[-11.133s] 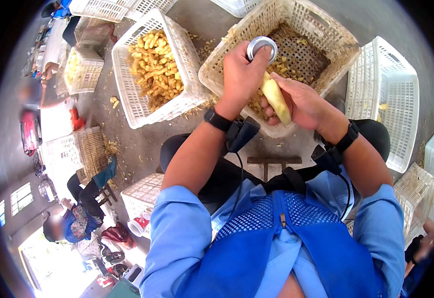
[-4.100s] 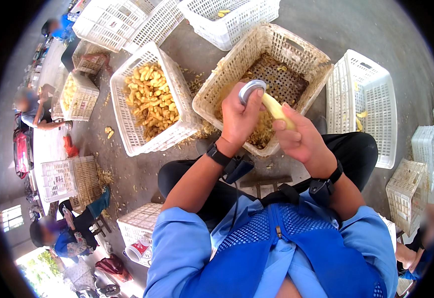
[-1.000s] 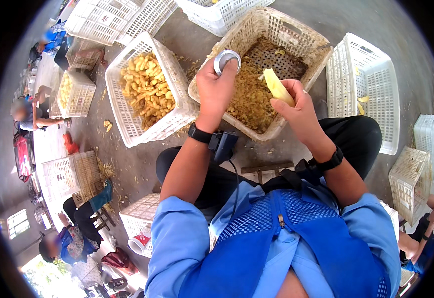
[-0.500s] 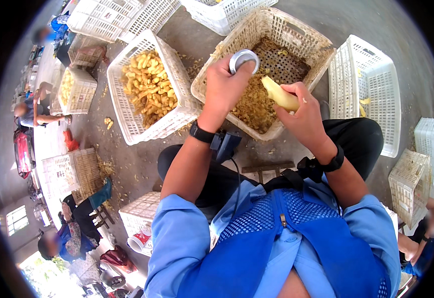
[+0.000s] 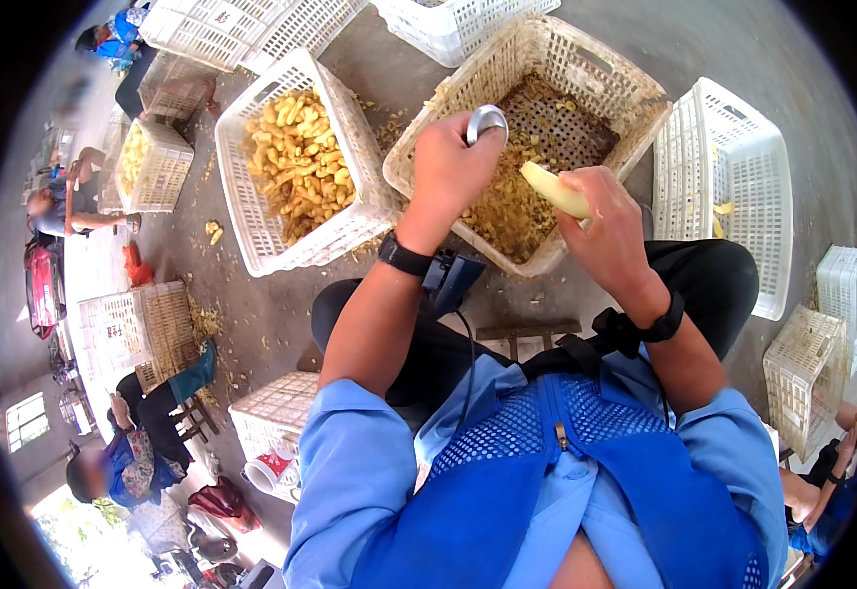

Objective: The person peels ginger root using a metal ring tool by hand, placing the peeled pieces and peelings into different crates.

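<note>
My left hand (image 5: pixel 453 169) is closed around a round silver metal piece with a raised rim (image 5: pixel 488 121), which looks like a lid or ring. In my right hand (image 5: pixel 605 224) is a smooth, pale yellow peeled piece of ginger (image 5: pixel 553 188), its narrow end pointing toward my left hand. A gap separates the metal piece from the ginger. Both hands are over a stained white plastic crate (image 5: pixel 641 110) whose perforated floor is partly covered with brown scrapings (image 5: pixel 507 218). Left of it, a tilted white crate (image 5: pixel 235 187) holds a heap of knobbly yellow-brown ginger (image 5: pixel 301 162).
At right, a white crate (image 5: pixel 682 177) contains a few pale pieces. More crates (image 5: pixel 802 378) stand at far right, and another (image 5: pixel 271 407) sits near my left elbow with a paper cup (image 5: pixel 269 471). People (image 5: pixel 144 461) sit at left; scraps litter the floor.
The metal piece has turned, showing more edge-on, and has shifted slightly right. My right hand has rotated a little, so the ginger shows less of its length.
</note>
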